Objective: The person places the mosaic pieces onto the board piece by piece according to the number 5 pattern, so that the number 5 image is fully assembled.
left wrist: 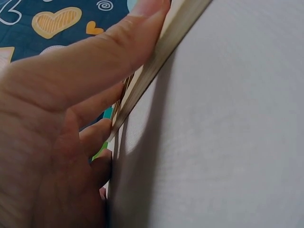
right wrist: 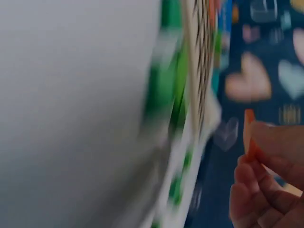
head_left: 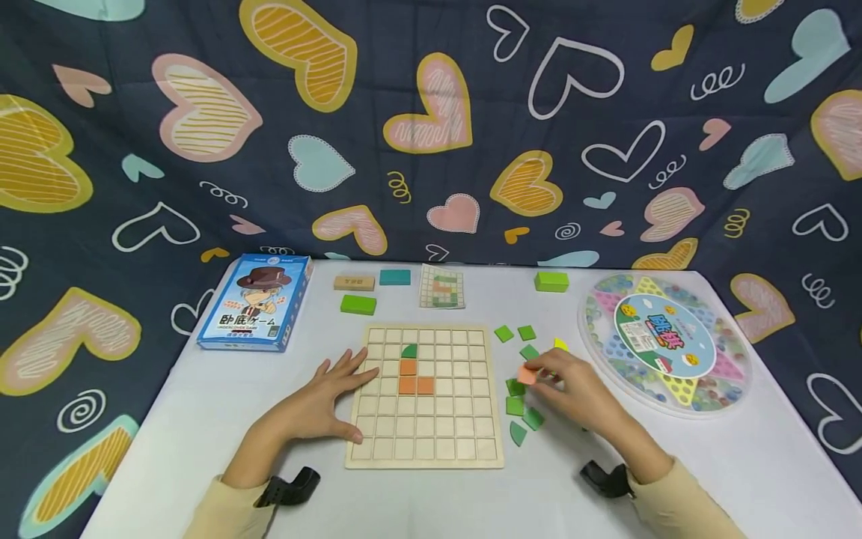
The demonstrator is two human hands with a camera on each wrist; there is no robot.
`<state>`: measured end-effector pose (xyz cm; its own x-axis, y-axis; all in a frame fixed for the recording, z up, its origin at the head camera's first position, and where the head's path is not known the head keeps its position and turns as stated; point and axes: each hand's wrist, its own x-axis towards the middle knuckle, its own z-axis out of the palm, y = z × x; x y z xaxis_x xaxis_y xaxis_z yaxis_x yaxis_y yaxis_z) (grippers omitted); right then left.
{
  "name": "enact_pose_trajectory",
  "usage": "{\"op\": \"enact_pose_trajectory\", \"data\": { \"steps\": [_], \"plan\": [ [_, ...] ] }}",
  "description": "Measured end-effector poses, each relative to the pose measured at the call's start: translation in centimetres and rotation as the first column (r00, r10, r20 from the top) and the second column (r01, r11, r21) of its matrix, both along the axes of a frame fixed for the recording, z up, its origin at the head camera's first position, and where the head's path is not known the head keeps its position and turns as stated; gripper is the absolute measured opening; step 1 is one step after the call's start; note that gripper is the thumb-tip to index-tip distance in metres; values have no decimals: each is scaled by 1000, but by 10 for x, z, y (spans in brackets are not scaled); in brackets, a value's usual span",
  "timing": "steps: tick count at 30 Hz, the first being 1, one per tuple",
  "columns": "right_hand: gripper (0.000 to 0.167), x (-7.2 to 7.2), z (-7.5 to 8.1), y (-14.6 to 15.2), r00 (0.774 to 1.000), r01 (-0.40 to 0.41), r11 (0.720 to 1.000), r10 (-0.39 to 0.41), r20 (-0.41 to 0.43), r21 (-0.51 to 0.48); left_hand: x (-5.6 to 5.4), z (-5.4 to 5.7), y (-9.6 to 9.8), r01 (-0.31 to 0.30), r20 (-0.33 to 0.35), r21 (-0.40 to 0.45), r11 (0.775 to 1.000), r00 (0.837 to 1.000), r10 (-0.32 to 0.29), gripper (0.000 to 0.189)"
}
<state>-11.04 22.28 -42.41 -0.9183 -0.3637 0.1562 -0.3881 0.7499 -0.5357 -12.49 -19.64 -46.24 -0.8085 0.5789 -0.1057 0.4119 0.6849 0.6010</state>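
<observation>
a pale wooden board with a grid of recessed square cells lies flat on the bench with its smooth white covering; the left wrist view shows its rim as a thin, straight-sided edge. the left hand has its fingers spread apart, thumb and fingertips touching the board's left edge. the right hand has its grip clamped, finger and thumb, on a flat, smooth orange square tile, which is just right of the board, by the loose tiles.

in the right wrist view that held tile shows nearly edge-on, a thin strip whose long side runs close to upright in that frame. the board sits about square to the bench's front.

on the board are three flat orange square tiles in an l-shape and one dark green quarter-round tile above them, its curve facing upper left. beside the board lie at least six green square tiles, one loose green quarter-round tile and one bright yellow piece; the right hand may well cover more, so the count is uncertain.
</observation>
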Motion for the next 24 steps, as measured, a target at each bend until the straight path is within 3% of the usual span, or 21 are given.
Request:
{"op": "enact_pose_trajectory", "data": {
  "steps": [4, 8, 15, 24],
  "plan": [
    [27, -13, -1, -53, 980, -182, 983, 184, 81, -33, 0, 0, -1, 7, -5, 4, 1000, 1000, -7, 105],
    [25, -26, -7, -87, 953, -295, 954, 291, 79, 44, 0, 0, -2, 13, -6, 24, 1000, 1000, -13, 105],
    [20, -36, -13, -108, 940, -339, 927, 330, 83, 162, -1, -2, -2, 8, -7, 27, 1000, 1000, -8, 107],
    [30, -38, -16, -105, 934, -350, 930, 337, 118, 116, -1, -2, -3, 8, 0, 38, 999, 1000, -8, 106]
  ]
}}
